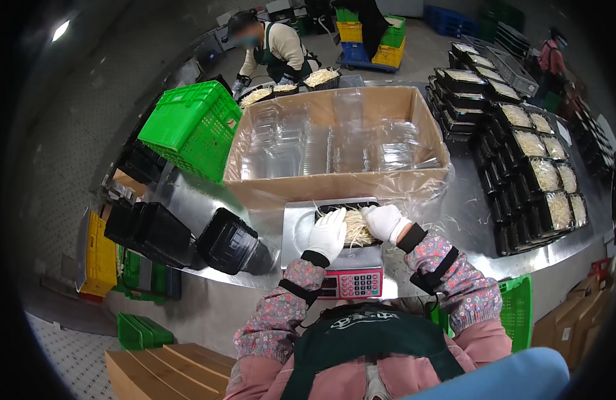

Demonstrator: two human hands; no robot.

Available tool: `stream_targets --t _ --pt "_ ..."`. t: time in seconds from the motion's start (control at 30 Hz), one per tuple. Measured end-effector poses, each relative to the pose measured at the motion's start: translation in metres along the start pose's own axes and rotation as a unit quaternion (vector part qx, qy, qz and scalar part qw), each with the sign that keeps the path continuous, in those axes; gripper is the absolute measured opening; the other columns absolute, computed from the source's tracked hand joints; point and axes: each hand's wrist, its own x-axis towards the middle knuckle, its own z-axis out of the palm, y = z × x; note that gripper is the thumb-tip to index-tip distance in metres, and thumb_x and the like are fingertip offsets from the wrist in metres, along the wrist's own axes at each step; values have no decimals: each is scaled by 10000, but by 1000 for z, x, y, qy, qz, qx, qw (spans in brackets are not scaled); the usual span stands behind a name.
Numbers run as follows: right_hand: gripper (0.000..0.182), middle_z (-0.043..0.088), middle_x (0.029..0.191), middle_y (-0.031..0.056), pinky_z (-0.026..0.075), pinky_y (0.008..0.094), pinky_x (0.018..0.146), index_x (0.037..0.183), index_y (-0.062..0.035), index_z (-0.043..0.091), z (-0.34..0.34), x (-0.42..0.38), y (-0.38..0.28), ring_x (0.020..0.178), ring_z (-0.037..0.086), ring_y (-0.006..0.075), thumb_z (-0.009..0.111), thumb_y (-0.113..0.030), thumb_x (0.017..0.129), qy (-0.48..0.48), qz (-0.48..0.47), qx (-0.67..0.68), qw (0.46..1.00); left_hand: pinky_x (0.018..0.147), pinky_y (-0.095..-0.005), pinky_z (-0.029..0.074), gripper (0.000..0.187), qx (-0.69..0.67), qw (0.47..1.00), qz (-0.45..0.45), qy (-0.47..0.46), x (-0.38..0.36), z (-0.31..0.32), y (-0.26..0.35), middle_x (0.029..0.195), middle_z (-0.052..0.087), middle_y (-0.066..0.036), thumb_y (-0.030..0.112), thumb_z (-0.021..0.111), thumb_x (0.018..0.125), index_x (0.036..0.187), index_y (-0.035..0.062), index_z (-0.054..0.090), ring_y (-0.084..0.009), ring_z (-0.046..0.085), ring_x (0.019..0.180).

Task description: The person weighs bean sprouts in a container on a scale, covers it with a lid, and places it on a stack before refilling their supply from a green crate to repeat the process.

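Note:
A black plastic tray [374, 205] filled with bean sprouts [358, 228] rests on the steel plate of a red digital scale [361, 285]. My left hand [328, 235], in a white glove, lies on the left side of the sprouts with its fingers stretched out. At the tray's right end is my right hand [386, 223], also gloved, its fingers curled in against the sprouts and rim. Whatever those fingers hold is hidden. Some sprouts stick out past the tray's edge.
Behind the scale stands a cardboard box [334, 183] of clear plastic lids [288, 150]. Packed sprout trays [531, 143] are stacked at right. Empty black trays [228, 240] and a green crate [191, 127] are at left. A co-worker [278, 50] bends over trays at the back.

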Motion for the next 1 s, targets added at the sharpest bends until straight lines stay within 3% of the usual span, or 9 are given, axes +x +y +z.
stream_targets --t 0.2,0.3,0.4,0.57,0.67,0.73,0.8,0.87,1.0 --pt "160 661 783 180 518 461 683 927 -59 593 -60 -47 47 756 654 375 556 -145 798 -26 89 93 991 987 -415 410 396 -10 1000 11 17 0 4 -2 1205 593 -175 178 508 907 1269 17 529 -322 546 1127" --pt "377 657 934 215 503 445 806 1155 -52 588 -65 -83 72 902 636 377 605 -202 809 -51 181 143 972 1002 -420 398 399 -56 998 7 20 3 -10 1 1237 573 -179 164 525 902 1274 18 527 -339 520 1160" --pt "372 645 959 252 500 432 802 1147 -23 585 -48 -123 97 924 617 408 615 -189 815 -49 254 215 942 1009 -416 408 359 -114 991 -5 76 3 -42 -2 1216 582 -194 129 565 886 1227 18 577 -366 522 1166" --pt "339 662 958 232 500 372 793 1138 -3 589 -25 -170 112 905 644 375 630 -135 829 -16 312 315 896 1020 -403 409 412 -137 977 -65 148 -12 -89 -43 1250 563 -215 202 577 904 1254 -14 546 -358 515 1201" --pt "306 671 994 213 486 342 820 1117 32 581 -16 -163 115 943 652 313 626 -93 841 5 285 401 870 1086 -437 318 778 -3 998 -38 59 1 -93 -39 1354 461 -241 398 713 783 1353 -40 415 -396 376 1311" --pt "312 671 972 211 487 341 813 1132 18 577 -25 -140 99 915 652 313 625 -98 847 -5 266 423 866 1120 -479 237 913 20 1000 5 -11 19 -85 -12 1402 412 -237 433 761 723 1391 -43 359 -398 312 1351" --pt "311 674 950 197 488 338 807 1143 3 574 -10 -128 97 890 653 307 621 -108 856 8 243 365 899 1108 -510 234 920 3 996 73 -47 24 -63 8 1386 433 -225 515 718 728 1378 -40 378 -386 352 1319" --pt "355 677 961 192 490 340 803 1192 -12 563 -17 -116 82 902 658 304 622 -130 863 -3 230 381 895 1092 -514 248 893 32 987 79 -137 26 -31 21 1356 460 -206 571 664 744 1363 -19 406 -366 414 1256" --pt "421 669 1018 214 503 338 799 1257 -14 543 9 -126 86 958 662 313 633 -137 864 45 216 407 886 945 -451 390 718 -27 993 41 -106 31 -5 13 1151 561 -121 564 653 743 1245 65 534 -297 509 1066"
